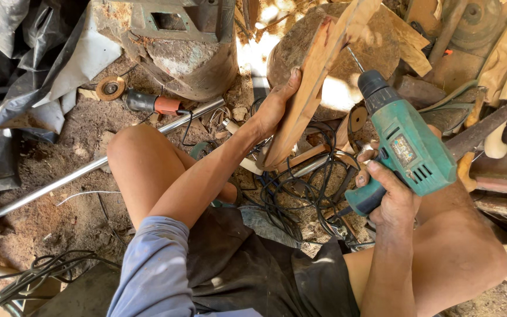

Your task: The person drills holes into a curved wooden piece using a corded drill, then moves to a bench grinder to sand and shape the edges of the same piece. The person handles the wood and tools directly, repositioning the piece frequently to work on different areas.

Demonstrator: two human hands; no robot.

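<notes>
Left hand (275,105) clamps a curved, rough-grained plank (312,88) at twelve o'clock; right hand (389,196) wraps fingers around a green plastic drill (409,147) at three.

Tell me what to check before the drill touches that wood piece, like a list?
1. Left hand gripping the wooden piece: ok, its fingers wrap the edge.
2. Right hand firm on the green drill: ok, it holds the handle.
3. Drill bit lined up with the wood: cannot tell, it points up behind the piece.
4. Wood resting on something steady: not ok, it looks held up in the air against the stump.
5. Black cables out of the way: not ok, they lie tangled between the knees.
6. Bit tight in the drill: cannot tell.
</notes>
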